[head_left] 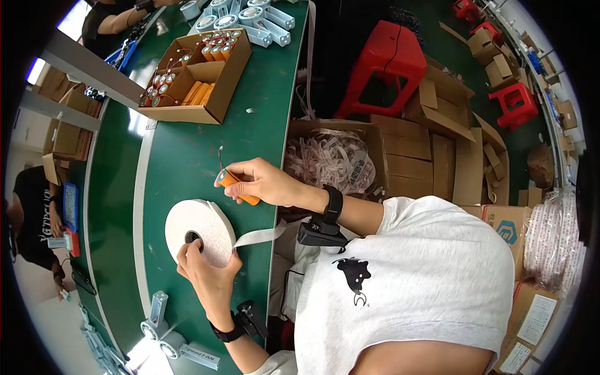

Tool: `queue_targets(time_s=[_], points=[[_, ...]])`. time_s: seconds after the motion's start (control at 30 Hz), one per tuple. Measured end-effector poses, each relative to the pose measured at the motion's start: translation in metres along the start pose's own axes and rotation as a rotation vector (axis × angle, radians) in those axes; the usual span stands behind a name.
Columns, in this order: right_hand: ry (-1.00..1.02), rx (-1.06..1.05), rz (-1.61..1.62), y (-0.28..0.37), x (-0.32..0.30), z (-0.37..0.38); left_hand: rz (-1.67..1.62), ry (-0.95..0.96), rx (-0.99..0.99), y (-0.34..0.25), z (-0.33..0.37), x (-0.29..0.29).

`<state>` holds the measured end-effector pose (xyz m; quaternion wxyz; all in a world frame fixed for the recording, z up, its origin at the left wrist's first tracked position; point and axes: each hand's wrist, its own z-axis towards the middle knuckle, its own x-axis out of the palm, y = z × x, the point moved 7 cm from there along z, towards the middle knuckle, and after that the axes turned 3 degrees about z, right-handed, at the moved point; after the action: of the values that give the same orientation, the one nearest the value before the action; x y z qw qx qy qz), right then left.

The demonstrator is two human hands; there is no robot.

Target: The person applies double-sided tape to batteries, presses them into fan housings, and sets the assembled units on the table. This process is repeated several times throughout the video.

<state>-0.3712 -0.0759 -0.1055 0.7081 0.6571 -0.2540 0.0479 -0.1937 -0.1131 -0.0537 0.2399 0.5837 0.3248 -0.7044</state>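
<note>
An orange cylindrical battery cell (226, 179) with a thin wire and small connector is held between the thumb and fingers of my right hand (265, 181), just above the green table. Below it, a large roll of white tape (199, 219) rests on the table. My left hand (209, 269) grips the roll's near part, fingers at the core hole and thumb by the outer edge. From the roll a loose strip of tape (261, 235) stretches right, over the table's edge.
A cardboard box (212, 106) of orange cells stands farther up the green table (262, 94). Light-blue fan parts (250, 22) lie at the top, more (172, 340) at the bottom. A carton of tangled strips (331, 159) and a red stool (387, 56) stand right. Another person works left.
</note>
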Motion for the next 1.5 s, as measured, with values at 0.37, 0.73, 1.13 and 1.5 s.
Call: queue_targets(time_s=[0.37, 0.73, 1.13, 1.5], points=[[0.389, -0.392, -0.354, 0.066, 0.115, -0.011, -0.231, -0.562, -0.229, 0.047, -0.056, -0.040], [0.248, -0.601, -0.466, 0.047, 0.159, -0.014, 0.136, -0.663, -0.237, 0.043, -0.064, -0.048], [0.160, 0.001, 0.232, -0.013, 0.133, -0.020, 0.210, -0.428, -0.583, 0.016, -0.108, -0.038], [0.074, 0.101, 0.490, -0.045, 0.152, -0.058, 0.360, -0.418, -0.503, -0.014, -0.147, -0.036]])
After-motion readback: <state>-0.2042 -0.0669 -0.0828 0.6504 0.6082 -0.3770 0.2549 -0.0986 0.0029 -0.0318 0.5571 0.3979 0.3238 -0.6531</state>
